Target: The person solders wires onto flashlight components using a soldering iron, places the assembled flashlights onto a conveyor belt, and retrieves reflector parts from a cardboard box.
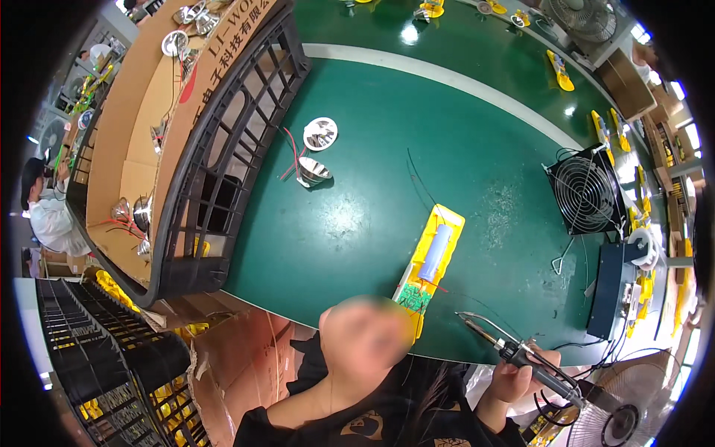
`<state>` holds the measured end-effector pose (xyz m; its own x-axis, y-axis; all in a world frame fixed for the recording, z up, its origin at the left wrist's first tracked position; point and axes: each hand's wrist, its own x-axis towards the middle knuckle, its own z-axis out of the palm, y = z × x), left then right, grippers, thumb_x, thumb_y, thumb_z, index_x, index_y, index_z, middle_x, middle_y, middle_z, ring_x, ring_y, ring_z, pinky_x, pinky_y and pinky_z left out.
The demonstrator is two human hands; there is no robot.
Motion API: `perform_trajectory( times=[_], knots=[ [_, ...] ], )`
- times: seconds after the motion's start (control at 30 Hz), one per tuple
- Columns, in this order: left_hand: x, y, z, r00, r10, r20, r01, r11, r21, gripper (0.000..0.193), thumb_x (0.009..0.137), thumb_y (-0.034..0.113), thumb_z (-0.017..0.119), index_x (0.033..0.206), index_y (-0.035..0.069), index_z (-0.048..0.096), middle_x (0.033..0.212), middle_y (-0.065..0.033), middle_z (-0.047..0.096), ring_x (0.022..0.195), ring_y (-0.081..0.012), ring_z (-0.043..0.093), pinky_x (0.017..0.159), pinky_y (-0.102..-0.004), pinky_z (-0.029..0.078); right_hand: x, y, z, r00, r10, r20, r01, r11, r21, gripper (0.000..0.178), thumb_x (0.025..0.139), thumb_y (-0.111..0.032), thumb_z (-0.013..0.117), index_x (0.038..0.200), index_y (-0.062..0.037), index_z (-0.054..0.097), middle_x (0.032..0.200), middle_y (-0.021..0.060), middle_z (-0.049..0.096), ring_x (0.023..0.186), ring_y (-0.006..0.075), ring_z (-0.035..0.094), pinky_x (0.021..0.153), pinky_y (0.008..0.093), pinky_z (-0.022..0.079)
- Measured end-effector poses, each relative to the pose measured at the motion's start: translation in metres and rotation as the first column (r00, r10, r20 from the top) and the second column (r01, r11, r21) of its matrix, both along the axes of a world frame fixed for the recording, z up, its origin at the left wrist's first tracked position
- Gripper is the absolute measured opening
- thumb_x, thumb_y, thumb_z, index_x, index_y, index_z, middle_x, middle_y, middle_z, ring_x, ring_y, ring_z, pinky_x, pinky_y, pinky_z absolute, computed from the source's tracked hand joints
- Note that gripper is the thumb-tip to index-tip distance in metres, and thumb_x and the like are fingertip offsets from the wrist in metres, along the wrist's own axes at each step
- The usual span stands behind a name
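Observation:
A yellow plastic housing slants across the near edge of the green table. In it sit a blue-violet cylindrical battery and a green circuit board, with thin dark and red wires leading out. My left hand is at the housing's lower end, beside the board; a blur covers its fingers, so its hold cannot be made out. My right hand is closed round a soldering iron with a thin curved metal feed tube. The iron's tip points left toward the board, apart from it.
Two reflector lamp cups with red wires lie at left. Beside them, a black crate holds a carton of similar cups. A black fan, a dark blue box unit and a white spool stand right. A far green surface carries yellow housings.

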<state>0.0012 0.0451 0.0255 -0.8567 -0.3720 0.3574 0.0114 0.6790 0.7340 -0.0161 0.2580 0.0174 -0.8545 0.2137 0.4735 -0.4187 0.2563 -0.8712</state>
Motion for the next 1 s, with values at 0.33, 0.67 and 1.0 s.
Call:
perform_trajectory(
  times=[0.33, 0.67, 1.0],
  knots=[
    [0.01, 0.005, -0.001, 1.0, 0.01, -0.002, -0.01, 0.998, -0.064, 0.009, 0.065, 0.002, 0.068, 0.073, 0.006, 0.064, 0.079, -0.0031, 0.062, 0.073, -0.018, 0.057, 0.072, -0.0294, 0.042, 0.002, 0.017, -0.015, 0.987, -0.064, -0.149, 0.043, 0.989, -0.139, 0.025, 0.076, -0.019, 0.051, 0.08, 0.0026, 0.04, 0.066, 0.005, 0.04, 0.044, 0.0077, 0.037, 0.042, 0.0195, 0.034],
    [0.019, 0.01, 0.03, 0.969, -0.201, 0.143, 0.223, 0.962, -0.16, 0.036, 0.057, 0.017, 0.077, 0.086, 0.003, 0.059, 0.092, -0.0132, 0.062, 0.084, -0.0282, 0.058, 0.079, -0.0357, 0.044, 0.011, 0.036, -0.002, 0.988, -0.155, 0.013, 0.151, 0.939, -0.309, 0.037, 0.077, -0.03, 0.061, 0.086, 0.0004, 0.043, 0.059, 0.006, 0.049, 0.041, 0.0077, 0.045, 0.041, 0.0195, 0.036],
    [-0.185, 0.019, 0.03, 0.972, -0.174, 0.156, 0.217, 0.919, -0.329, 0.037, 0.064, 0.024, 0.068, 0.088, -0.002, 0.056, 0.085, -0.0179, 0.059, 0.081, -0.0334, 0.056, 0.074, -0.0394, 0.045, 0.002, 0.078, -0.013, 0.957, -0.274, 0.093, 0.289, 0.888, -0.359, 0.031, 0.074, -0.02, 0.059, 0.089, 0.0022, 0.044, 0.063, 0.0076, 0.049, 0.042, 0.0097, 0.045, 0.043, 0.0214, 0.038]
  ],
)
